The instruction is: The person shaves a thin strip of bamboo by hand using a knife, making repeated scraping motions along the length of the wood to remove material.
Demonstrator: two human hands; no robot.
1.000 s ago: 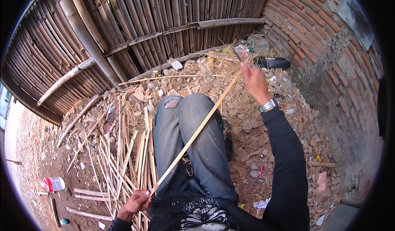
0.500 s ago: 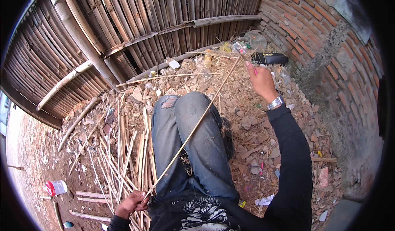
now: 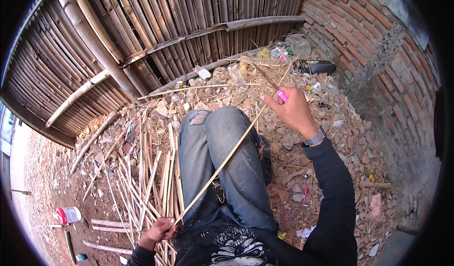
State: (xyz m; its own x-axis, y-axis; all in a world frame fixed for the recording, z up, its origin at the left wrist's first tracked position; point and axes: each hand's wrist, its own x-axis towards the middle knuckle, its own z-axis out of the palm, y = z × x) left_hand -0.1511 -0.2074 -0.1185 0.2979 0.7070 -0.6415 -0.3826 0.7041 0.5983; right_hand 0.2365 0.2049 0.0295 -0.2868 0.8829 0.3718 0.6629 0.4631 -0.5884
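A long thin bamboo strip (image 3: 218,170) slants across my jeans-clad knees, from low left up to the far right. My left hand (image 3: 158,230) pinches its near end beside my left hip. In my right hand (image 3: 295,110), wrapped round its pink handle, is a knife (image 3: 270,80) with a dark narrow blade pointing far and left. The blade lies over the straw near the far part of the strip; whether they touch, I cannot tell. My right thumb reaches out close to the strip.
Several split bamboo strips (image 3: 165,178) lie in a heap left of my legs. Farther left is a clear tub with a red lid (image 3: 69,215). A bamboo wall (image 3: 189,15) stands ahead, a brick wall (image 3: 373,34) at right. Rubble (image 3: 288,159) and straw cover the ground.
My right hand has come nearer to me along the strip and turned, so the knife's blade and pink handle now show plainly. My left hand still pinches the strip's near end.
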